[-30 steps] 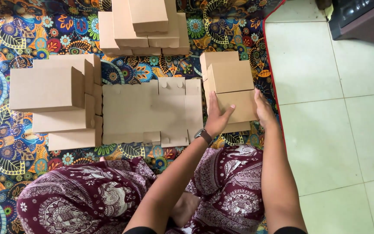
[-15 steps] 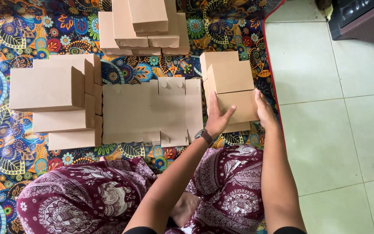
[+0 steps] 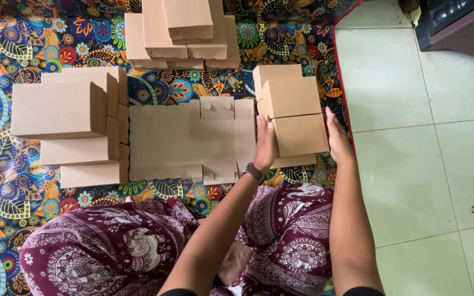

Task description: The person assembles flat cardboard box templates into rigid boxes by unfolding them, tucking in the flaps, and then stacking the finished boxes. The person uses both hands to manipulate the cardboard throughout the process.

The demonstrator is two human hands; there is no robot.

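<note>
A folded brown cardboard box (image 3: pixel 301 133) sits on a small stack of boxes at the right side of the patterned mat. My left hand (image 3: pixel 264 143) presses flat against its left side, a watch on that wrist. Against the box's right side rests my right hand (image 3: pixel 337 136), so the box is held between both palms. Behind it a second folded box (image 3: pixel 287 94) lies on the same stack. An unfolded flat cardboard blank (image 3: pixel 190 140) lies on the mat just left of my left hand.
Folded boxes are stacked at the left (image 3: pixel 64 109) and at the top centre (image 3: pixel 179 27). The colourful floral mat (image 3: pixel 6 181) ends at a red edge beside pale floor tiles (image 3: pixel 412 164). Dark furniture (image 3: pixel 456 24) stands at top right. My patterned trousers (image 3: pixel 111 246) fill the foreground.
Both hands stay on the sides of the box; it has barely shifted. The stacks and the flat blank have not moved.
</note>
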